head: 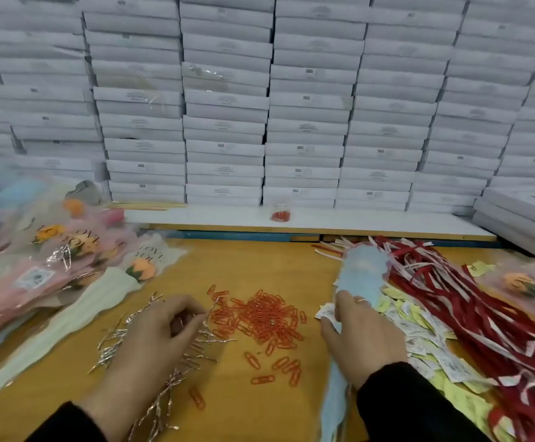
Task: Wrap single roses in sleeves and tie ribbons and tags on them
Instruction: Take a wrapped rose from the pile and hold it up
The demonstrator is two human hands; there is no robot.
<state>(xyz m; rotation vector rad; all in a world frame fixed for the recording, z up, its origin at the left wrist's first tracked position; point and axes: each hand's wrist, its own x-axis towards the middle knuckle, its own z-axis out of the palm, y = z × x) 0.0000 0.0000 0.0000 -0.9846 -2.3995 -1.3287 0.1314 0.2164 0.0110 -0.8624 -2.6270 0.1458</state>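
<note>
My left hand pinches a silver twist tie lifted from the scatter of silver twist ties on the wooden table. My right hand grips a light blue sleeved rose that lies lengthwise on the table, and its fingers also hold a small paper tag. A heap of red and white ribbons lies to the right, over a pile of yellow and white paper tags.
Orange paper clips lie heaped between my hands. Wrapped roses are piled at the left, and one more wrapped rose lies at the far right. White boxes are stacked in a wall behind a shelf with a small jar.
</note>
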